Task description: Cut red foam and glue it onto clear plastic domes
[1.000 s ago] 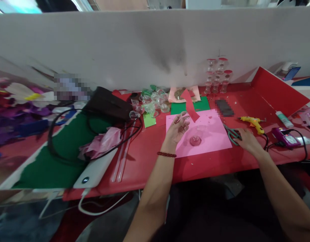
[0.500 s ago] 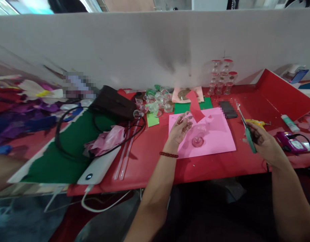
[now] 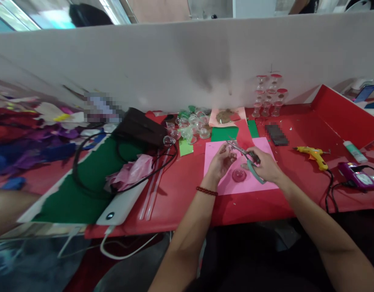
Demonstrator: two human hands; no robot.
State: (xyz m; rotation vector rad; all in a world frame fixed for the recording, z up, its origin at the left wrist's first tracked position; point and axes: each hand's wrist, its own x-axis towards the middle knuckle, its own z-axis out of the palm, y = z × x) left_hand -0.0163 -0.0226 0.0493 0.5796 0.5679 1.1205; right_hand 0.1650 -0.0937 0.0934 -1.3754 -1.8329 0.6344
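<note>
My left hand (image 3: 221,162) is over the pink sheet (image 3: 211,178), its fingers bent around a small clear plastic piece (image 3: 231,147); the piece is too small to make out fully. In my right hand (image 3: 264,164) are scissors (image 3: 241,150) with green handles, the blades pointing left and up toward the left fingertips. Whether the blades touch the plastic I cannot tell. Below them, a clear round plastic dome (image 3: 239,175) rests on the pink sheet. A red paper strip (image 3: 244,134) lies just behind the hands, partly over a green sheet (image 3: 225,134).
Clear plastic cups (image 3: 191,125) are heaped behind left; stacked cups (image 3: 266,99) stand by the white partition (image 3: 129,65). A yellow glue gun (image 3: 316,155), purple device (image 3: 357,176) and glue bottle (image 3: 355,151) lie right. Left are a dark case (image 3: 141,127), black cable and white power bank (image 3: 121,207).
My right hand has brought the scissors left from beside the glue gun to the left fingertips. The red strip now lies farther right and flatter. My left hand stays near its place.
</note>
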